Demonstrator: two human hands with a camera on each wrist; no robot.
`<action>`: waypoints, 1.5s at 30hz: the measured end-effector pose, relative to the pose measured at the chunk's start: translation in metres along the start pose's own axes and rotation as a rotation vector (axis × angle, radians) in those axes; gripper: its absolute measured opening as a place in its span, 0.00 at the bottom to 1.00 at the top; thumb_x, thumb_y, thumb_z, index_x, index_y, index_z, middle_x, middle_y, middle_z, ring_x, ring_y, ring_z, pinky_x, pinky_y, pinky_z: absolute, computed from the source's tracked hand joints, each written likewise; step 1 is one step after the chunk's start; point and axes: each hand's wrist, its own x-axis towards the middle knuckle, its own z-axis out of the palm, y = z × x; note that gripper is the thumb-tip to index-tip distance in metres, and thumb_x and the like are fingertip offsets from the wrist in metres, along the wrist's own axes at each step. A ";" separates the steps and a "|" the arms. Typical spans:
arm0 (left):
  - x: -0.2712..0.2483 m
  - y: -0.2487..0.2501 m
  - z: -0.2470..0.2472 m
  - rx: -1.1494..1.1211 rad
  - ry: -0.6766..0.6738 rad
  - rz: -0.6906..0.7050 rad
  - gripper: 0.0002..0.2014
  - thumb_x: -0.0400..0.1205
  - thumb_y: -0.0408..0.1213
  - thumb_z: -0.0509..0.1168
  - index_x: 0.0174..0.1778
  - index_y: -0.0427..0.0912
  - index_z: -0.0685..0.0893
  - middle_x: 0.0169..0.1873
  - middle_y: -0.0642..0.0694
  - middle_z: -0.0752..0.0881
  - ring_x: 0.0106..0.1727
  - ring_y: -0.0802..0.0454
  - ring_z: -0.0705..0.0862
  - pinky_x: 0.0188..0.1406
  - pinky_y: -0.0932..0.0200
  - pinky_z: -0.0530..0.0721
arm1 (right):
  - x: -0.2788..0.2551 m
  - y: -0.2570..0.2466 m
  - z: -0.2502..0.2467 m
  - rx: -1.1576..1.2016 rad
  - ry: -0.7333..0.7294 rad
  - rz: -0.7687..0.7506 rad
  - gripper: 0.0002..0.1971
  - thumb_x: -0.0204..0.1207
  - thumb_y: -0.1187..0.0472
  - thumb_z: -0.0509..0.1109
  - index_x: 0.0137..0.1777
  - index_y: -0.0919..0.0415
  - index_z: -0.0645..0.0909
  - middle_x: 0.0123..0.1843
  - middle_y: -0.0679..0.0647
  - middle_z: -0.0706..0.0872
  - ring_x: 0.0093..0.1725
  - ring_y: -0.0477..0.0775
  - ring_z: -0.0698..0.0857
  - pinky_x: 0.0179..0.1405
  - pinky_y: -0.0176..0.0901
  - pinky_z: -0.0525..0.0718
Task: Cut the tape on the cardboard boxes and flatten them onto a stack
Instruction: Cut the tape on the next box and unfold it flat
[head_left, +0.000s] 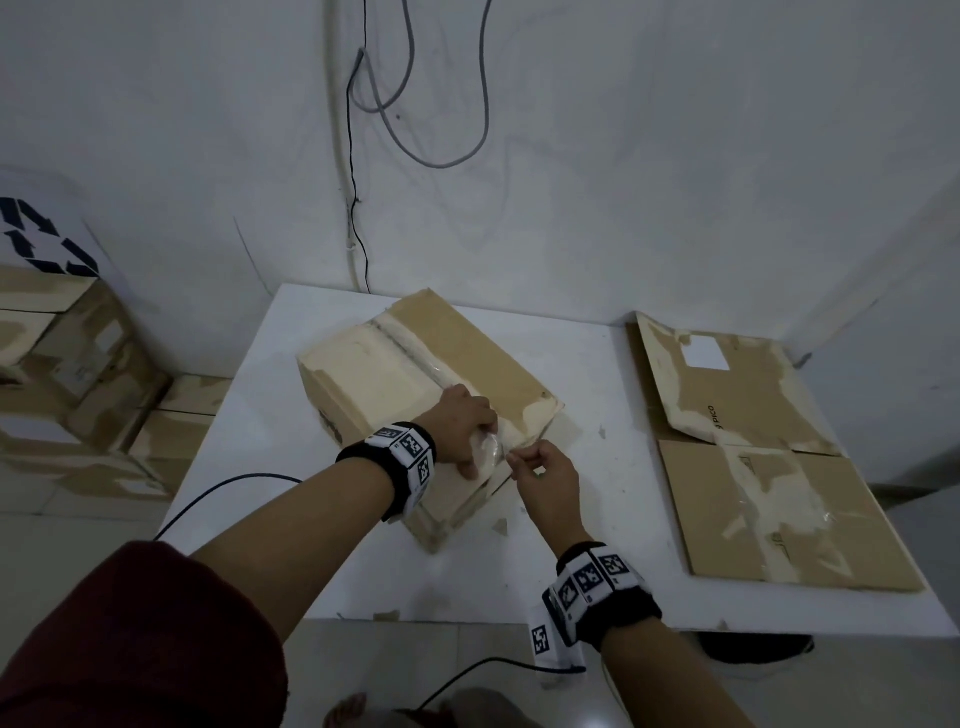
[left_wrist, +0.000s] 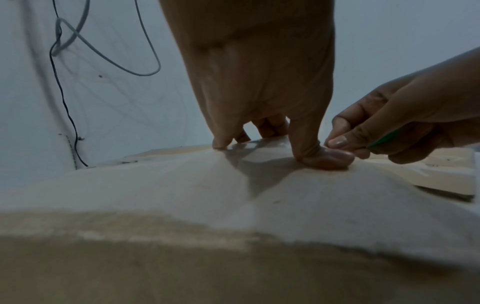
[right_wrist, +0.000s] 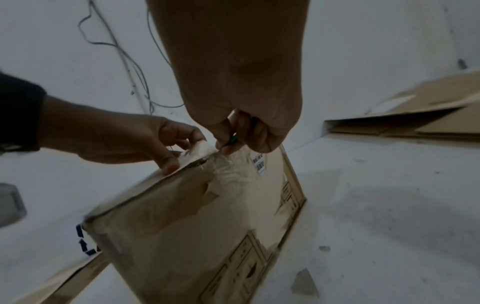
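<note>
Flattened cardboard (head_left: 748, 415) beside hands reads "PICO".

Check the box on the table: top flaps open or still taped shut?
Shut. The box has flaps lying flat, clear tape along the seam. Left hand presses the top; right hand pinches something green at the edge.

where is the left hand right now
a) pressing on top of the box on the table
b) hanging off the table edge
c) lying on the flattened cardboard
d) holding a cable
a: the left hand presses its fingers on the top of the box standing on the table, next to the taped seam.
</note>
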 end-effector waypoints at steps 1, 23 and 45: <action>0.000 0.000 0.000 0.001 0.002 0.004 0.33 0.65 0.47 0.81 0.64 0.45 0.79 0.60 0.47 0.77 0.62 0.43 0.69 0.53 0.61 0.61 | 0.001 -0.001 0.000 -0.008 -0.002 0.005 0.05 0.77 0.61 0.75 0.41 0.57 0.82 0.40 0.53 0.88 0.42 0.49 0.85 0.36 0.26 0.77; 0.002 0.002 -0.003 0.014 0.004 0.012 0.31 0.64 0.43 0.81 0.63 0.44 0.79 0.58 0.46 0.78 0.61 0.44 0.73 0.61 0.55 0.64 | -0.001 -0.002 -0.003 0.057 -0.032 -0.005 0.07 0.79 0.66 0.73 0.40 0.58 0.81 0.35 0.47 0.85 0.37 0.47 0.84 0.40 0.34 0.80; 0.002 -0.002 0.028 -0.275 0.195 -0.094 0.30 0.65 0.47 0.81 0.62 0.47 0.82 0.58 0.45 0.80 0.63 0.43 0.74 0.66 0.56 0.58 | 0.016 -0.005 -0.011 -0.106 -0.083 0.013 0.09 0.78 0.59 0.73 0.38 0.48 0.79 0.42 0.49 0.89 0.44 0.46 0.85 0.38 0.31 0.73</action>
